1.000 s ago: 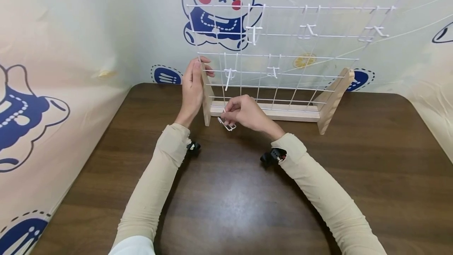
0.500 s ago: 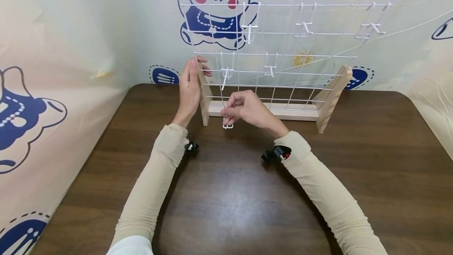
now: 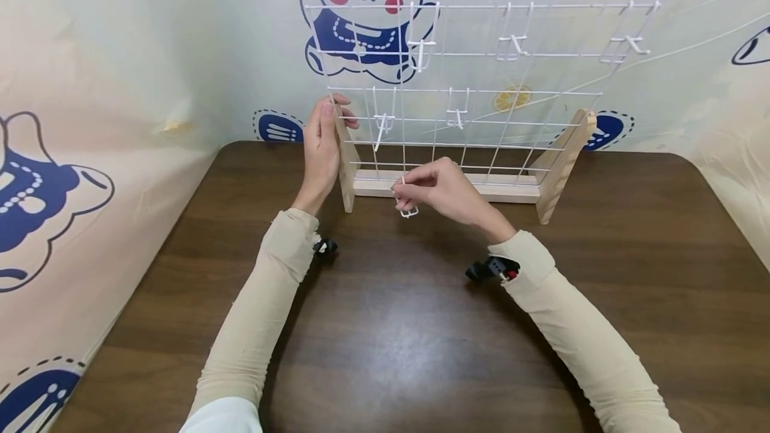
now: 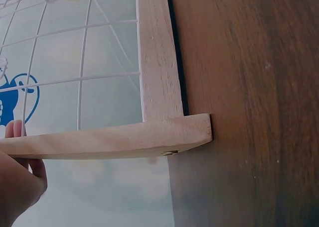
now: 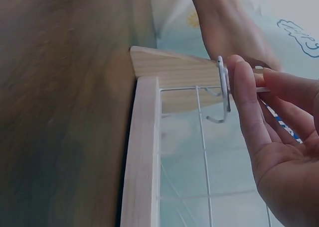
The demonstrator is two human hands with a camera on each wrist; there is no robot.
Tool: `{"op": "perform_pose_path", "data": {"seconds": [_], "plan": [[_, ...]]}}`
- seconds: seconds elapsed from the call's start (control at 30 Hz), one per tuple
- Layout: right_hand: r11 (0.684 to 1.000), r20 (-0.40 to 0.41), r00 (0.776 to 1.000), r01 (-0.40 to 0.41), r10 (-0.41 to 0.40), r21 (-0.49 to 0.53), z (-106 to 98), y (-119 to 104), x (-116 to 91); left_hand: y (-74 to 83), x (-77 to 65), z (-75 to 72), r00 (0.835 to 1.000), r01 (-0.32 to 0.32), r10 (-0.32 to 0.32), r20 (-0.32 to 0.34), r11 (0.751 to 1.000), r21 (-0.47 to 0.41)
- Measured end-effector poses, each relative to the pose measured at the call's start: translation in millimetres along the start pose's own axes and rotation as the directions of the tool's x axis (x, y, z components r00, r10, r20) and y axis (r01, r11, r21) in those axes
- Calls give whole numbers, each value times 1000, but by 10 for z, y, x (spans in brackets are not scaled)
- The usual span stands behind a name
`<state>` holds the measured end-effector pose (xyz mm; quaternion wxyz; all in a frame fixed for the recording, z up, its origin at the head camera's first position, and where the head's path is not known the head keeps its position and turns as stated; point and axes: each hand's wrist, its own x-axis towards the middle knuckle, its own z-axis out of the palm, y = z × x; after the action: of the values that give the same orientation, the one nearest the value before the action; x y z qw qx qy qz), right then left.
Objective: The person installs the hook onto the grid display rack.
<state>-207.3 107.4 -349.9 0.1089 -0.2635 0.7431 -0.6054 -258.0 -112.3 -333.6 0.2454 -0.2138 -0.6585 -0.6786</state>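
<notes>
My left hand [image 3: 321, 156] holds the upper part of the left wooden side support [image 3: 344, 159] of a white wire grid rack [image 3: 445, 120]. In the left wrist view, its fingertips [image 4: 18, 129] show on the far side of that wood. My right hand [image 3: 448, 194] pinches a small white wire hook [image 3: 410, 212] between thumb and fingers, in front of the rack's lower left part. Seen from the right wrist, the hook [image 5: 224, 87] has curved prongs facing the grid; part of it is hidden by the fingers.
Several white hooks hang on the grid, among them a lower left one [image 3: 381, 127] and an upper right one [image 3: 628, 44]. A wooden base bar [image 3: 505, 192] joins the left support to the right support [image 3: 565, 166]. The rack stands on a brown table [image 3: 397, 313] before a printed backdrop.
My right hand has moved rightward with the hook, which has turned from a tilted position. My left hand keeps its hold on the wooden side support.
</notes>
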Motion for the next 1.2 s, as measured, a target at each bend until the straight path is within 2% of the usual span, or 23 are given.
{"op": "perform_pose_path", "data": {"seconds": [0.17,0.4,0.6,0.83,1.2], "plan": [[998,-30,998,46,-48,-49,-76,-18,-146,14,17,-4,1000,1,-1,-5,1000,-2],[992,-72,995,65,-73,-113,-130,-64,-299,18,13,10,1000,-3,3,-17,1000,-12],[988,-95,991,81,-94,-135,-188,-95,-420,3,10,14,1000,-4,4,-22,1000,-11],[981,-158,977,118,-142,-155,-251,-155,-526,3,19,24,1000,-8,8,-23,1000,-1],[961,-183,964,145,-191,-236,-262,-481,-738,-5,7,10,1000,-5,5,-16,1000,10]]}}
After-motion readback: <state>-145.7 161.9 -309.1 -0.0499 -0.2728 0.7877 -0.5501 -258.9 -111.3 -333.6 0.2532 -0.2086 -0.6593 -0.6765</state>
